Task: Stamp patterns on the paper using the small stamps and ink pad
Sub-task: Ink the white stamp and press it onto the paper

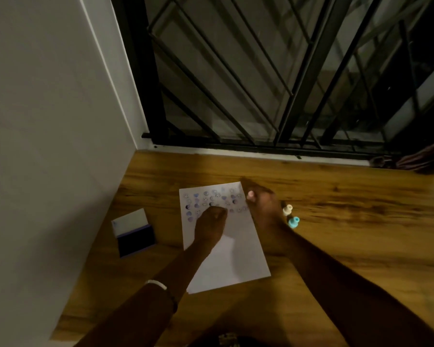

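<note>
The white sheet of paper (236, 259) lay on the wooden floor (336, 221). The left hand (211, 225) was bunched over the stamped rows, probably pinching a stamp, though blur hid it. The right hand (262, 209) pressed the paper's edge; thin and light, it likely needed pinning. Beyond lay two small plastic stamps (290, 215), best gripped by their knobs, with the dark ink pad (135, 240) to the left.

wall (48, 121): white, left | window grille (261, 71): black, dark outside | floor (336, 196): wood-grain | light: dim
</note>
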Available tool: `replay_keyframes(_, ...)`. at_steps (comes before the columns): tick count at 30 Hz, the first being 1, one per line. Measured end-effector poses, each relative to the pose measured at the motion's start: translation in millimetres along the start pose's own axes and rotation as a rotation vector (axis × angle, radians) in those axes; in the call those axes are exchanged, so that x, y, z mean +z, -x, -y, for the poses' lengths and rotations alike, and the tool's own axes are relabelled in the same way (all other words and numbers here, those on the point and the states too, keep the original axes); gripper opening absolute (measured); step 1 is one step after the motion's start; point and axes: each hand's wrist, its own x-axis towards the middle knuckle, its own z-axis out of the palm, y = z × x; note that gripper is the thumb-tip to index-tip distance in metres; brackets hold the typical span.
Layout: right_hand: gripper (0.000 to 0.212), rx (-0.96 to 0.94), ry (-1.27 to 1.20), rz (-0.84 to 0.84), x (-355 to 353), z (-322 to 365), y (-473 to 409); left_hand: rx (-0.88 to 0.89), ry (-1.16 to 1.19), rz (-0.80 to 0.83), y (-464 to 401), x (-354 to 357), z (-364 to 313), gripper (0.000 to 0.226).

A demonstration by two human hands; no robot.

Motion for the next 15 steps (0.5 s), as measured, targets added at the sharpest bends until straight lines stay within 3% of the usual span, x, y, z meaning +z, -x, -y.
replay_keyframes(2,0.018,0.075,-0.017,-0.009,-15,-21,-21,0.278,-0.354,-0.093,9,-1,18,0.029)
replay_keyframes(7,0.017,0.195,0.098,-0.001,-36,-69,-75,0.521,-0.837,-0.021,19,4,46,0.061)
replay_keyframes(10,0.021,0.236,0.097,0.013,-36,-88,-95,0.583,-0.941,0.035,18,10,59,0.070)
replay_keyframes(15,0.026,0.285,-0.010,0.021,-33,-101,-104,0.672,-1.003,0.036,15,22,67,0.068)
